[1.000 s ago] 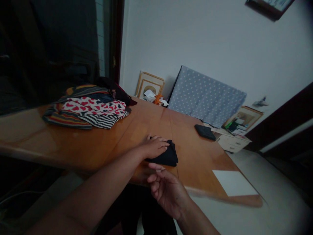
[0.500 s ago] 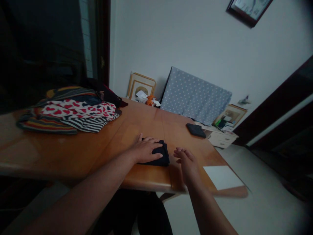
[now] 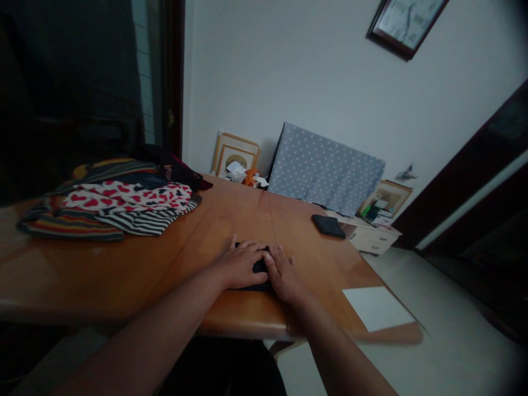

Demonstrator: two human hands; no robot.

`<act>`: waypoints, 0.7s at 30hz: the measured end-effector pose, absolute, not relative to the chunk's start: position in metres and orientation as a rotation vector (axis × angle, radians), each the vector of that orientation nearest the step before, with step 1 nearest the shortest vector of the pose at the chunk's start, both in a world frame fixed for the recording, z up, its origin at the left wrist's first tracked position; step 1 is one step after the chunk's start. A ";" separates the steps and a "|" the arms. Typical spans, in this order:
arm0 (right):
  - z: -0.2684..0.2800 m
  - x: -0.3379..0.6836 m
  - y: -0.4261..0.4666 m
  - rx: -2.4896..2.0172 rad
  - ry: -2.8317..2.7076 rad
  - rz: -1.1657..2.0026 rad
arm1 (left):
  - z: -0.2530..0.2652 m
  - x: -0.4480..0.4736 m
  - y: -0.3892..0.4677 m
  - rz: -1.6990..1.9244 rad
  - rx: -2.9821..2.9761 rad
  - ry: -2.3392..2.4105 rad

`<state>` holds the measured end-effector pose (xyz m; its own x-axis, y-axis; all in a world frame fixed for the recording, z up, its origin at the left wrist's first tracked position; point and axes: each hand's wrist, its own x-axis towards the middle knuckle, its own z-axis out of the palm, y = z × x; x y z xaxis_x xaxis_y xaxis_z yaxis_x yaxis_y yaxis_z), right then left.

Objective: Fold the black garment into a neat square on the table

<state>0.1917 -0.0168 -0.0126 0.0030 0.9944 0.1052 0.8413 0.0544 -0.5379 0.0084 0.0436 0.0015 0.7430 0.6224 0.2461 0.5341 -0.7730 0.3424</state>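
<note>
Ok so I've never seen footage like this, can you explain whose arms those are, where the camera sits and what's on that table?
There's no machine here: these are a person's own bare arms. The view comes from a camera worn on their head, looking forward and down.

The left hand and right hand lie on a dark folded cloth, near the front edge of a wooden table. They seem to rest on it rather than grip it; much of it is hidden under them.

Also on the table are a loose heap of patterned clothes to the left, a small dark folded item farther back on the right, and a white sheet near the right-hand corner.
</note>
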 end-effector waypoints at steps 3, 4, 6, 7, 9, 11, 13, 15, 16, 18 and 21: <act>-0.016 0.196 -0.017 -1.865 -1.908 0.439 | 0.000 0.009 0.045 0.507 2.677 0.932; -0.015 0.197 -0.017 -1.877 -1.920 0.435 | 0.000 0.009 0.045 0.501 2.672 0.940; -0.013 0.196 -0.017 -1.905 -1.939 0.425 | -0.001 0.008 0.046 0.484 2.668 0.948; -0.012 0.196 -0.018 -1.918 -1.949 0.425 | -0.002 0.008 0.046 0.474 2.667 0.954; -0.009 0.195 -0.019 -1.938 -1.964 0.438 | -0.003 0.008 0.047 0.457 2.665 0.975; -0.007 0.194 -0.020 -1.949 -1.973 0.458 | -0.003 0.007 0.048 0.442 2.669 0.995; -0.006 0.193 -0.020 -1.956 -1.975 0.460 | -0.003 0.007 0.049 0.429 2.676 1.015; -0.006 0.193 -0.020 -1.961 -1.976 0.449 | -0.003 0.007 0.049 0.410 2.680 1.036; -0.006 0.193 -0.021 -1.963 -1.977 0.442 | -0.002 0.007 0.050 0.401 2.679 1.048; -0.005 0.193 -0.021 -1.966 -1.978 0.433 | -0.003 0.007 0.050 0.386 2.671 1.071; -0.005 0.194 -0.021 -1.967 -1.982 0.423 | -0.004 0.005 0.052 0.366 2.661 1.118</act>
<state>0.1937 -0.0214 -0.0050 -0.0038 0.9999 0.0156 0.9064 0.0101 -0.4223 0.0054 0.0517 -0.0044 0.6773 0.7224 0.1390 0.6646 -0.6819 0.3054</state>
